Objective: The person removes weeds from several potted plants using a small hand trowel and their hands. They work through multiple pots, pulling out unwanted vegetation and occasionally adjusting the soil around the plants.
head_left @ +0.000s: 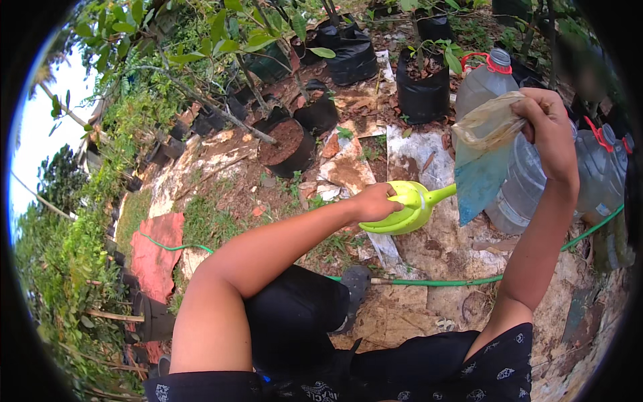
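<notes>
My left hand (374, 202) grips a lime-green plastic watering can (413, 208), its spout pointing right. Raised on the right, my right hand (548, 128) pinches the top edge of a thin plastic bag (482, 166). The bag hangs down, yellowish and crumpled above, blue towards its pointed lower corner. Its lower part covers the end of the spout from view, and I cannot tell whether they touch. Behind the bag stand large clear plastic bottles, one with a red handle (482, 85) and another (522, 186) lower down.
More bottles (600, 171) stand at the right. A green hose (447, 282) crosses the ground near my shoe (356, 294). Potted saplings in black grow bags (424, 95) and a soil-filled black pot (284, 145) line the far side. A red sheet (158, 251) lies left.
</notes>
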Demonstrator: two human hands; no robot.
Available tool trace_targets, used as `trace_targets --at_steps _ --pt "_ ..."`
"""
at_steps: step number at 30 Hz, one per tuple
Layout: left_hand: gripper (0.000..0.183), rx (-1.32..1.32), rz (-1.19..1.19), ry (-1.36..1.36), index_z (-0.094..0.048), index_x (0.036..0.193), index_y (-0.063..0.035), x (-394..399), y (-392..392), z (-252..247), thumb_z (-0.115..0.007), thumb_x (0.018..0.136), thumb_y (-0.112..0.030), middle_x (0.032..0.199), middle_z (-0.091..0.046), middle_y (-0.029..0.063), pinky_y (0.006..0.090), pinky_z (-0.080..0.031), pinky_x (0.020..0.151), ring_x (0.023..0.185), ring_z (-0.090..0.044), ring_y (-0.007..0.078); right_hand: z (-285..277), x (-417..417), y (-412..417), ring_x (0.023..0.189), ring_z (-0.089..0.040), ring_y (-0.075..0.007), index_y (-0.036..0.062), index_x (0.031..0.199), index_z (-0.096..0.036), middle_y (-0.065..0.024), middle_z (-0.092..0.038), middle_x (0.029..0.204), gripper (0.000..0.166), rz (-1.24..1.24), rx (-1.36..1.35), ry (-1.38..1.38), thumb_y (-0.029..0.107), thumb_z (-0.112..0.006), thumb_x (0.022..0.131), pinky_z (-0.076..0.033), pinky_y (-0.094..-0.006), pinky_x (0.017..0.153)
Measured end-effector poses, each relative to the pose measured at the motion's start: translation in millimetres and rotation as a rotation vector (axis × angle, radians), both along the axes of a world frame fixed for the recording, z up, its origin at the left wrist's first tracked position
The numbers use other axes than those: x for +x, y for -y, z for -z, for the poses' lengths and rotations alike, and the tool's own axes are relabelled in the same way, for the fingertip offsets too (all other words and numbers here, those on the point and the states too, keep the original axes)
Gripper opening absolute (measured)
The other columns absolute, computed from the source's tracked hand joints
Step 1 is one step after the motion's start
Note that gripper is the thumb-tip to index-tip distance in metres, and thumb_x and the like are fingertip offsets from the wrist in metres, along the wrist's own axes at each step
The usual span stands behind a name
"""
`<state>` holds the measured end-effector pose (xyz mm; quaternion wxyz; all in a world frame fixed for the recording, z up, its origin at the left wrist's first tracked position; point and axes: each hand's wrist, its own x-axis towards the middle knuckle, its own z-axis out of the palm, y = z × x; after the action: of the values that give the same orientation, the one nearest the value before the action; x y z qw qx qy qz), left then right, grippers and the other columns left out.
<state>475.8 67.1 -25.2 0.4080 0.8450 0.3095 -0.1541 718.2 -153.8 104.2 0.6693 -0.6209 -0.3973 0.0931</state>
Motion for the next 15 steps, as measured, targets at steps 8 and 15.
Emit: trace_targets --at_steps 8,15 --pt "0.055 0.378 -0.633 0.046 -0.056 0.139 0.0027 -102.2 -153.1 30.6 -0.069 0.091 -0.02 0.136 -0.064 0.0255 0.0433 -0.049 0.107 0.129 -0.062 0.0349 97.0 -36.2 -167.5 0.058 -0.049 -0.0075 -0.0005 0.074 -0.066 -0.0001 -0.058 0.062 0.026 -0.358 -0.359 0.034 0.014 -0.062 0.095 -0.038 -0.03 0.055" --pt "0.043 0.486 -0.895 -0.132 -0.066 0.128 0.0048 -150.2 -192.1 27.6 -0.069 0.091 -0.017 0.13 -0.068 0.0261 0.0453 -0.056 0.095 0.12 -0.068 0.0388 284.1 -78.4 -234.6 0.076 -0.069 -0.0211 -0.0013 0.104 -0.078 -0.0124 -0.073 0.08 0.028 -0.197 -0.646 0.15 0.023 -0.069 0.093 -0.053 -0.0403 0.075"
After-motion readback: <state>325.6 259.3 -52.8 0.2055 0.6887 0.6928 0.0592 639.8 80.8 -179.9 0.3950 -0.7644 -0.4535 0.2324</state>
